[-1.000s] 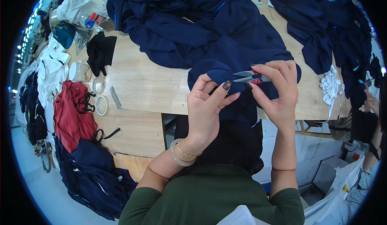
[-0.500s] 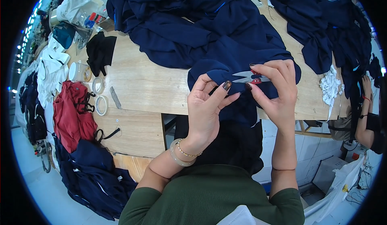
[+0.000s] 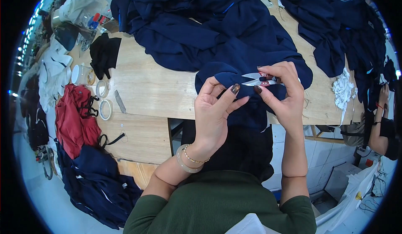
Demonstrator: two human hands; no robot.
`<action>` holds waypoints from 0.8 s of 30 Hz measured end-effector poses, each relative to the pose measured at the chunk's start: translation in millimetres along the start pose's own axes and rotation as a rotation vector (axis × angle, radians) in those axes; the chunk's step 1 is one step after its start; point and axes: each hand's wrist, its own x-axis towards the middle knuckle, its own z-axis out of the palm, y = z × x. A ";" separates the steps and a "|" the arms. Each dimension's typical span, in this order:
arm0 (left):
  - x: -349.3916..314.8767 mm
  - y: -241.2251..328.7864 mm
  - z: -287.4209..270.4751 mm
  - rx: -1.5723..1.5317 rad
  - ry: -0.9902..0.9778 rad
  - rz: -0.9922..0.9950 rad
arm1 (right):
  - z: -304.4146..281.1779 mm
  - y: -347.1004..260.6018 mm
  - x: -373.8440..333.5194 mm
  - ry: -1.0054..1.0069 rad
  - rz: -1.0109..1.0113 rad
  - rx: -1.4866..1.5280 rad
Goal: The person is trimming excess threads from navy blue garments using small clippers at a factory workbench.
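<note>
Slightly leftward, toward the left hand (image 3: 211,116), the right hand (image 3: 287,93) has been shifted since the earlier frame. Nearest, a dark green top (image 3: 209,200) is worn, and bracelets (image 3: 183,158) are worn on the left wrist. Navy cloth (image 3: 247,45) is pinched by the left hand at its near fold, over the bench's (image 3: 155,83) front edge. Small red-handled scissors (image 3: 260,83) are gripped between the right thumb and fingers, their blades parted and pointed at the left fingers. At the left, a navy garment (image 3: 100,188) and a red garment (image 3: 77,123) are piled beside a tape roll (image 3: 101,109). Farther off, black cloth (image 3: 104,56) is laid on the bench; at the right, a white bundle (image 3: 344,91) is set near another navy pile (image 3: 322,33), and a co-worker's arm (image 3: 377,133) is seen beyond.
</note>
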 end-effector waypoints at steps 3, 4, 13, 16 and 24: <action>0.5 0.6 0.4 0.034 -0.001 0.000 | 0.4 -1.1 0.7 -0.020 0.050 0.059; 0.4 0.7 0.0 0.064 -0.003 0.003 | 0.2 -0.5 1.1 -0.020 0.050 0.061; 1.5 -1.0 -1.5 0.086 -0.019 0.038 | 2.0 1.3 0.6 -0.063 0.100 0.166; 1.6 -0.5 0.4 0.083 -0.018 0.036 | 8.5 5.1 -5.2 -0.032 0.248 0.453; 1.7 -0.5 -0.1 0.101 -0.031 0.042 | 8.5 -3.3 -5.0 0.007 0.446 0.767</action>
